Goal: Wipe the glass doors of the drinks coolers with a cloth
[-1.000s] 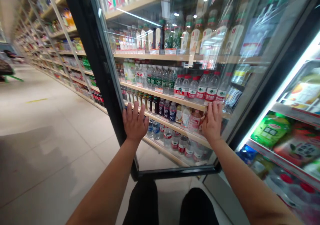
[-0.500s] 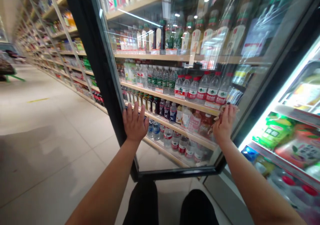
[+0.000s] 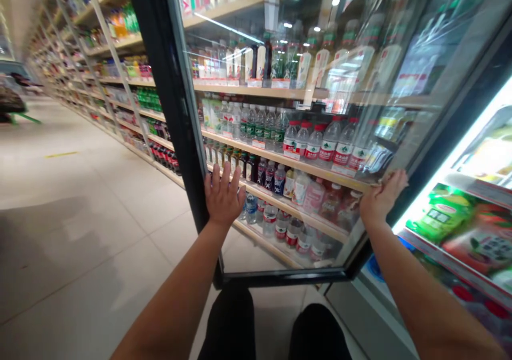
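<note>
A glass cooler door [image 3: 286,281] with a black frame swings out in front of my knees. Against its left side, near the black upright, my left hand [image 3: 224,196] lies flat with the fingers spread. My right hand [image 3: 382,199] presses a crumpled, light-brown cloth [image 3: 384,180] to the glass near the hinge-side frame. Most of the cloth is hidden under the fingers. Rows of bottles on wooden shelves show through the pane, among them red-capped water bottles [image 3: 328,142].
At the right, the lit cooler interior holds a green packet [image 3: 439,213] and other packaged goods on a shelf [image 3: 456,264]. Long store shelves [image 3: 108,82] run away at the left above a pale tiled floor [image 3: 100,253]. My dark-clad knees [image 3: 230,322] are below the door.
My right hand has slid with the cloth to the right across the glass, up to the frame. My left hand stays flat on the door, slightly further right in view.
</note>
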A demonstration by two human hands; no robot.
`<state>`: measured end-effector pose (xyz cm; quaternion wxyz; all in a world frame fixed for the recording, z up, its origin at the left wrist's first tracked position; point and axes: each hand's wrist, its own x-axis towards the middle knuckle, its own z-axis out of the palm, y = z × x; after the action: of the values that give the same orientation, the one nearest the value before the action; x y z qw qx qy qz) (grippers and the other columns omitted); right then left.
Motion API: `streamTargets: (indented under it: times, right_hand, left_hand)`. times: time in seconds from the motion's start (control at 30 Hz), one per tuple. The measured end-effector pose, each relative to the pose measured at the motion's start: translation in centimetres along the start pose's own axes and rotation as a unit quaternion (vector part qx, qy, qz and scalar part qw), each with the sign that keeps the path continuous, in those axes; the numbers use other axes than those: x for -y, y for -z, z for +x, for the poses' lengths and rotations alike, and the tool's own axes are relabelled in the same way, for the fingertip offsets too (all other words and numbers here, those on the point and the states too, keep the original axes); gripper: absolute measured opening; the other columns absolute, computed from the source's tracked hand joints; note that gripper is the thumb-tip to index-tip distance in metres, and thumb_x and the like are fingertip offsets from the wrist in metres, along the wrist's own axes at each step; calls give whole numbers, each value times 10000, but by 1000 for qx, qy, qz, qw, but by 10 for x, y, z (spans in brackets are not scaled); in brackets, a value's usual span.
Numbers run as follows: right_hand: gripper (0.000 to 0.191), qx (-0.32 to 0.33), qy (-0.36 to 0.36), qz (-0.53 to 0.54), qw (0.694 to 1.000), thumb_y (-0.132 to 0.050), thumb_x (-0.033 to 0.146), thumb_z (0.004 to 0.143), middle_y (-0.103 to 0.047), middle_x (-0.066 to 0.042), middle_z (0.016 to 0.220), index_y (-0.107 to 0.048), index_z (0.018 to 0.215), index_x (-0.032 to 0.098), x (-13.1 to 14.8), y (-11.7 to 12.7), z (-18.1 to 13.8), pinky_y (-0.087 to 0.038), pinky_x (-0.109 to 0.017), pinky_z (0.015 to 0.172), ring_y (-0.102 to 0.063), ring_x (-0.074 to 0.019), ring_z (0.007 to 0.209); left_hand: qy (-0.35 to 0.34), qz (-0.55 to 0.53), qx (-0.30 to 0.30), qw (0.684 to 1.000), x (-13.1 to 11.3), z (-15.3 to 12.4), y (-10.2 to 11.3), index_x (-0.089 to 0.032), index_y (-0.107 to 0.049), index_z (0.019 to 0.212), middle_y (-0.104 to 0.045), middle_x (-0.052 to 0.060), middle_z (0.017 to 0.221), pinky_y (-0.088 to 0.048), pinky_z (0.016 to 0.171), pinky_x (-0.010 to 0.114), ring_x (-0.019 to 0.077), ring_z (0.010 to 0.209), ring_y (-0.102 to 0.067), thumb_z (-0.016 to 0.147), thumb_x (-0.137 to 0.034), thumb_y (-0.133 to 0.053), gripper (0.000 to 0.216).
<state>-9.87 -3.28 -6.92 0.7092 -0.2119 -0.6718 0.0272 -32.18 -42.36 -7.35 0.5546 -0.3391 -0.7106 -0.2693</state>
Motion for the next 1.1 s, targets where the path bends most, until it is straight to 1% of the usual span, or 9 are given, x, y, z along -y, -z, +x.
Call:
streamTargets:
  times: [0.13,0.23,0.3,0.43,0.7,0.8,0.93,1.0,1.1]
  right_hand:
    - [682,-20,-56,-12,998,-378,106,892,-325,-283,1626,-364,1562,-17,19,-5,50,-158,-591,1285,-257,-387,1553]
    - [665,1,-15,25,1000,-342,100,940,-177,-251,1691,-303,1596,-4,54,-10,79,-200,-508,1288,-167,-362,1586]
    - [659,24,50,52,997,-324,109,965,-110,-210,1715,-268,1619,44,78,-14,73,-239,-533,1278,-134,-355,1594]
    - [721,70,164,28,984,-346,102,936,-169,-145,1717,-223,1644,160,109,-21,38,-218,-680,1247,-115,-346,1599]
    - [675,58,172,52,982,-308,104,976,-166,-177,1712,-186,1640,113,161,-32,70,-257,-562,1272,-133,-277,1604]
    - [661,98,202,52,973,-306,116,1011,-225,-134,1707,-177,1654,197,184,-34,43,-235,-601,1272,-113,-279,1606]
    - [654,190,299,61,933,-372,124,1030,-379,-74,1654,-232,1641,308,205,-33,1,-284,-576,1267,-176,-251,1596]
    - [632,202,326,68,921,-376,122,1035,-405,-62,1641,-271,1631,306,215,-34,5,-305,-542,1269,-199,-233,1591]
    - [613,195,305,69,930,-348,127,1041,-357,-53,1666,-279,1630,282,234,-40,32,-287,-537,1282,-171,-229,1596]
  left_hand:
    - [-19,12,-20,1000,0,1,0,-200,-510,1512,-455,147,1582,-133,1294,516,285,1579,-188,1008,-376,-507,533]
    - [-14,11,-16,1000,0,1,-1,-202,-513,1510,-454,147,1582,-141,1291,521,289,1577,-195,1005,-389,-511,538]
    - [-4,9,-7,1000,0,1,-2,-209,-528,1500,-452,142,1584,-146,1289,527,293,1575,-206,1003,-402,-510,533]
    - [-3,8,-6,1000,0,1,0,-216,-546,1486,-455,131,1585,-142,1291,516,287,1576,-207,1000,-405,-512,523]
    - [-1,-11,-3,1000,-1,-1,-1,-219,-527,1502,-460,129,1582,-101,1297,507,281,1580,-196,1007,-394,-510,525]
    - [-17,11,-16,1000,-1,0,0,-222,-533,1497,-461,118,1583,-112,1297,487,267,1582,-184,1005,-388,-519,519]
    - [-46,17,-37,998,-3,3,3,-206,-476,1537,-442,117,1594,-107,1300,451,246,1591,-131,1002,-341,-536,555]
    - [-55,25,-44,997,-4,4,5,-196,-440,1558,-423,121,1604,-105,1300,443,244,1593,-110,998,-324,-546,584]
    - [-58,18,-50,997,-5,5,6,-189,-416,1570,-398,126,1618,-103,1301,444,248,1593,-108,997,-318,-554,604]
